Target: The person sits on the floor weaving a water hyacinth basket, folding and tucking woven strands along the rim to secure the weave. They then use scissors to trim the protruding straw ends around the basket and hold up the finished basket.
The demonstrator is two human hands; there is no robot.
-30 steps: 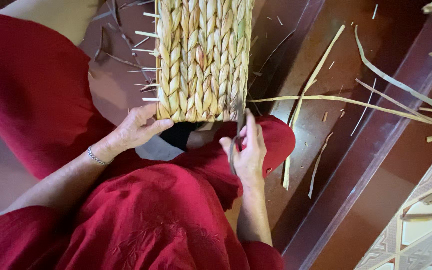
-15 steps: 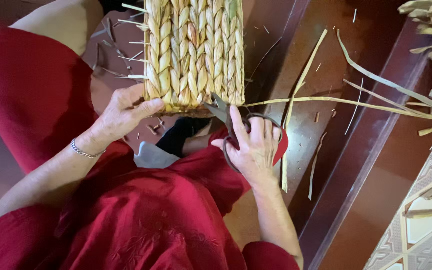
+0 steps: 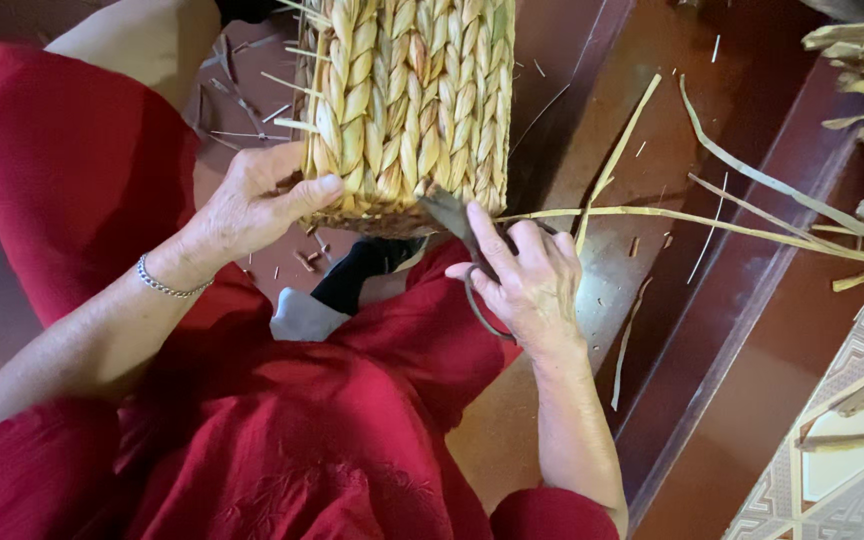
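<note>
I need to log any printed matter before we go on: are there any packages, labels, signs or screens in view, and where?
None in view: no package, label, sign or screen.
Woven basket: top centre, plaited pale-yellow straw, held by the left hand.
Dark tool: in the right hand, at the basket's lower edge.
Patterned tile: bottom right, cream with grey geometric lines, no writing.

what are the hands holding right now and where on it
The left hand grips the woven basket at its lower left corner. The right hand holds dark scissors by the handle loops, blades at the basket's bottom edge.
</note>
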